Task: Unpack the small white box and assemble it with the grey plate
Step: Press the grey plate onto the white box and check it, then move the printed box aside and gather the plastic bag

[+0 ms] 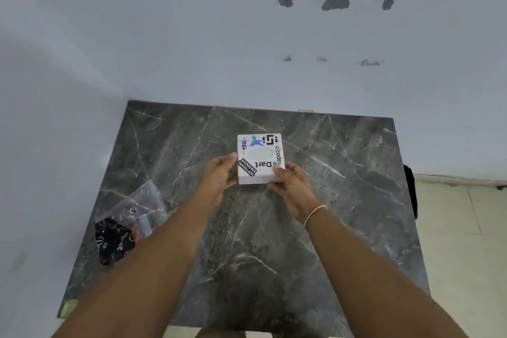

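A pale wall with chipped patches stands behind a dark marbled table. Both forearms reach over the table toward its middle. A clear bag lies near the table's left edge, with dark printed cloth partly inside it. The white box, covered in stickers, sits at the table's centre, held between the hands. The left hand presses its left side, fingers curled against the edge. The right hand grips the near right corner, thumb on top, fingers wrapped under. A thread band circles the right wrist.
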